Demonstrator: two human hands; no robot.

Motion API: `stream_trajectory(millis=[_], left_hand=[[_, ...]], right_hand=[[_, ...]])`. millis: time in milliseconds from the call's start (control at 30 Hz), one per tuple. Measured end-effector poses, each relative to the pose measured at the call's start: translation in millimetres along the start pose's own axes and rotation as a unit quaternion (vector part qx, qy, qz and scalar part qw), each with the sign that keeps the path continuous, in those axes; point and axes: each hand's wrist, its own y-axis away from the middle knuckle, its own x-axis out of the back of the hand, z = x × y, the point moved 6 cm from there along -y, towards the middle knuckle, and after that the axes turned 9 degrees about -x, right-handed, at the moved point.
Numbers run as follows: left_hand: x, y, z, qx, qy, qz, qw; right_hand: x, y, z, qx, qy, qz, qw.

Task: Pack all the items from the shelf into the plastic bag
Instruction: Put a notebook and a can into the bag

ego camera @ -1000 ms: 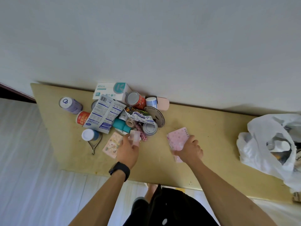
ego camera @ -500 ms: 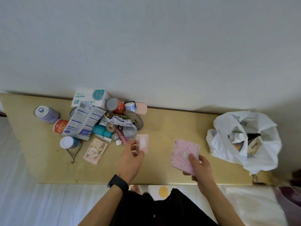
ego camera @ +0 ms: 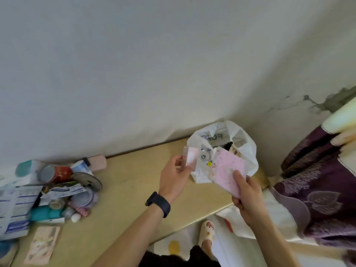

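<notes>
My left hand point(ego camera: 174, 174) holds a small pink box point(ego camera: 189, 159) upright, just left of the white plastic bag point(ego camera: 242, 149). My right hand point(ego camera: 248, 195) grips a pink spiral notebook point(ego camera: 225, 170) at its lower edge, tilted over the bag's front rim. The bag stands open at the right end of the beige shelf point(ego camera: 134, 182), against the wall, with several items inside. A pile of cans, boxes and tape rolls point(ego camera: 57, 185) lies at the shelf's left end.
A patterned card point(ego camera: 41, 244) lies near the shelf's front edge at the left. A purple patterned cloth point(ego camera: 317, 189) sits to the right of the shelf. A slippered foot point(ego camera: 207, 231) shows below the shelf's front edge.
Both hands have carried the pink box and the notebook rightward from the middle of the shelf to the bag. My view has swung right, so the pile now sits at the far left.
</notes>
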Motion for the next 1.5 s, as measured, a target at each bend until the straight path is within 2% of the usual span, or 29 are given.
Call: stream_trajectory(millis=[167, 267, 333, 400, 467, 533, 667, 733, 800, 933, 1000, 1100, 1200, 1333, 1433, 1500], left_hand=[[-81.5, -39.1, 39.2, -0.042, -0.087, -0.048, 0.994], [-110.4, -66.0, 49.1, -0.041, -0.171, -0.022, 0.984], [-128.2, -76.4, 54.3, -0.036, -0.223, -0.008, 0.974], [-143.0, -83.7, 58.2, -0.025, -0.273, -0.003, 0.962], [-154.1, -93.1, 60.0, -0.015, -0.311, 0.004, 0.950], [-161.9, -101.1, 56.2, 0.010, -0.313, 0.014, 0.950], [-168.4, -101.0, 46.2, 0.047, -0.289, 0.045, 0.955], [-165.1, -94.8, 41.7, 0.059, -0.291, 0.059, 0.953], [-158.8, -86.6, 36.4, 0.061, -0.291, 0.078, 0.952], [-152.0, -74.0, 29.2, 0.067, -0.287, 0.099, 0.950], [-155.4, -74.4, 28.1, 0.064, -0.284, 0.101, 0.951], [-172.9, -82.9, 29.5, 0.050, -0.307, 0.081, 0.947], [-206.3, -92.3, 17.1, 0.046, -0.337, 0.018, 0.940], [-260.6, -97.9, -11.3, 0.062, -0.389, -0.099, 0.914], [-279.3, -107.4, -31.5, 0.071, -0.430, -0.141, 0.889], [-276.1, -113.7, -42.0, 0.089, -0.446, -0.123, 0.882]], right_hand=[[63.5, -72.6, 20.7, -0.147, -0.101, -0.026, 0.984], [80.9, -126.6, 30.0, -0.203, -0.057, -0.022, 0.977], [89.9, -151.7, 19.1, -0.174, 0.044, -0.031, 0.983], [93.2, -160.2, -9.3, -0.094, 0.161, -0.075, 0.979], [89.6, -167.0, -41.2, -0.022, 0.223, -0.141, 0.964], [81.7, -184.5, -70.3, 0.027, 0.262, -0.166, 0.950], [45.0, -233.9, -117.7, 0.138, 0.424, -0.130, 0.885], [23.1, -261.7, -131.0, 0.139, 0.477, -0.109, 0.861], [5.0, -285.1, -135.7, 0.100, 0.515, -0.096, 0.846], [-15.8, -292.9, -131.7, 0.050, 0.536, -0.172, 0.825], [-8.8, -294.6, -131.3, 0.063, 0.561, -0.134, 0.814], [16.5, -296.1, -129.5, 0.171, 0.608, -0.031, 0.774], [56.2, -289.2, -111.7, 0.281, 0.611, 0.040, 0.739], [101.3, -308.6, -75.5, 0.235, 0.679, 0.037, 0.694], [119.8, -314.6, -73.5, 0.217, 0.664, 0.041, 0.714], [131.0, -313.2, -82.0, 0.239, 0.580, 0.073, 0.775]])
